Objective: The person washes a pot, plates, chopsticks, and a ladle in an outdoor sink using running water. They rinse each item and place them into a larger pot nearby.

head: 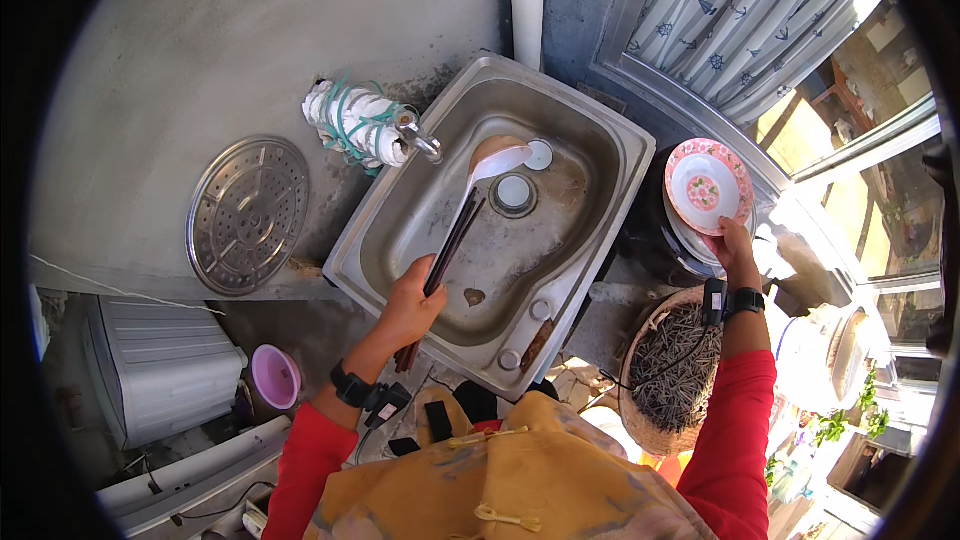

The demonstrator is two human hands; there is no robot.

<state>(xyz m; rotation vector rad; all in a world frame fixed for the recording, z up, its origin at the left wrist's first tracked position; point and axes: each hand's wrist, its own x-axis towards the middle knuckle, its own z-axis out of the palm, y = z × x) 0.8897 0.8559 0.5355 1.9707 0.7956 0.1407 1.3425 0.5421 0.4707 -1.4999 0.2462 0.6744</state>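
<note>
My left hand [411, 307] grips a bundle of dark chopsticks [459, 244] and a ladle [501, 159] together. They slant over the stainless steel sink [517, 277], with the pale ladle bowl towards the drain end. In the basin, a round drain fitting [513, 193] sits beside a small white disc [538, 154]. To the right of the sink, my right hand [733, 251] pinches the near rim of a white dish with a pink floral border [709, 186]. Beneath it are other dishes [688, 232] and a dark, rounded vessel [651, 221], partly hidden.
A tap [421, 136] on a wrapped pipe [352, 120] overhangs the sink's left edge. Against the wall leans a perforated metal steamer plate [247, 217]. A basket of dry, twig-like pieces [667, 382] stands below my right forearm. At lower left is a pink plastic basin [276, 376].
</note>
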